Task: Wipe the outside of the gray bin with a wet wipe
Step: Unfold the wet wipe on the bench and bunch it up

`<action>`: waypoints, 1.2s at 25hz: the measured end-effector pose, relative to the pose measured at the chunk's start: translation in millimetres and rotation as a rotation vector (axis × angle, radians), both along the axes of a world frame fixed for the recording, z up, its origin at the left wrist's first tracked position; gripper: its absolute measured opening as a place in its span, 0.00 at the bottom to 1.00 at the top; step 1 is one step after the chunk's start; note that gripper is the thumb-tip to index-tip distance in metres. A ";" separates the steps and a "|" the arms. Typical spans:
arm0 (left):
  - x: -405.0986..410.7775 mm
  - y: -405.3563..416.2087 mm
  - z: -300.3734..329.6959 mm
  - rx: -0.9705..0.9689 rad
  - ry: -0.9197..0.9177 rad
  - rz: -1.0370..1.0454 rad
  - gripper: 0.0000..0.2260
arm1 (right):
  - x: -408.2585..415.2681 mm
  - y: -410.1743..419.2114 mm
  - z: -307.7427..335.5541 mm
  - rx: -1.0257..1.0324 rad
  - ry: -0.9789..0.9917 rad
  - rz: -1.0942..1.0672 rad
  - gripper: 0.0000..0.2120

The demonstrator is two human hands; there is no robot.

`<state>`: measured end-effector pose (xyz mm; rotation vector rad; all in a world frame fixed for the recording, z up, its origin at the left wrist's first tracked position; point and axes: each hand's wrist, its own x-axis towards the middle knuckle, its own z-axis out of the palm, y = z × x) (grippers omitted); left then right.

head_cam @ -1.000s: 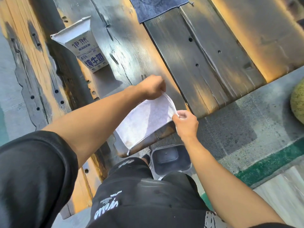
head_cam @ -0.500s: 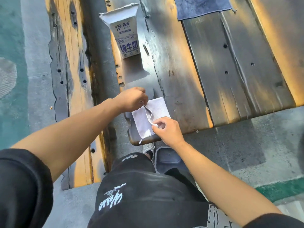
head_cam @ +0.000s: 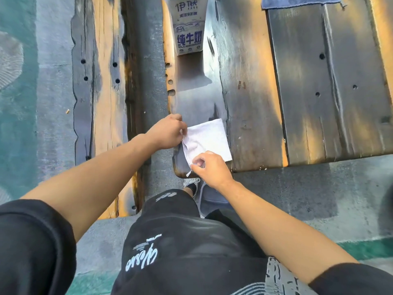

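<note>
At the far left lies the gray-green floor (head_cam: 25,128), and beside it a worn wooden plank (head_cam: 102,103) with dark holes. Next comes the left hand (head_cam: 168,134), reaching in over the near edge of the desk (head_cam: 255,103); its fingers (head_cam: 179,121) are curled together and pinch the left edge of the wet wipe (head_cam: 209,138), near its far corner. The wipe is white and folded into a rough square, lying flat on the dark wood just right of those fingers. Straight beyond them, farther up the desk, a milk carton (head_cam: 188,28) stands with blue print on its side. The right hand (head_cam: 211,169) sits at the wipe's near edge, its fingers (head_cam: 201,161) bent and pressed together on the near-left corner, from which a small flap hangs over the desk's edge. Below that hand, down on the floor by a shoe (head_cam: 192,184), the gray bin (head_cam: 212,199) shows only in part, behind the black shorts (head_cam: 180,241) and the right forearm. At the far upper right, a dark blue cloth (head_cam: 297,1) lies on the desk, well apart from both hands.
</note>
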<state>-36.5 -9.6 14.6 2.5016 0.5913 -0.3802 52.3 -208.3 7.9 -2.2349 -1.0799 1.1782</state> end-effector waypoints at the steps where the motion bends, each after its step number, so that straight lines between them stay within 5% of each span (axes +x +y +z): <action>1: -0.1 -2.7 -1.0 -0.035 -0.011 0.061 0.09 | 1.0 -0.1 0.3 -0.010 -0.013 -0.017 0.06; 7: -0.8 -28.8 -9.5 -0.095 -0.034 0.529 0.06 | 23.3 2.6 2.2 0.024 -0.226 -0.329 0.06; 12: -4.7 -58.8 -13.9 -0.161 0.020 0.853 0.16 | 35.3 3.1 1.3 -0.031 -0.324 -0.391 0.20; 16: 1.5 -81.5 -15.1 -0.302 0.049 1.088 0.17 | 37.8 10.1 -3.3 -0.065 -0.186 -0.532 0.24; 19: 6.4 -84.7 -17.3 -0.406 0.064 1.143 0.11 | 41.4 13.9 -2.8 -0.074 -0.082 -0.589 0.06; 25: 12.2 -92.6 -7.8 -0.655 -0.049 1.290 0.09 | 43.1 4.0 7.6 0.117 0.240 -0.765 0.06; 30: 19.8 -109.8 3.2 -0.888 -0.068 1.178 0.08 | 50.4 -31.6 20.0 0.250 0.527 -0.979 0.09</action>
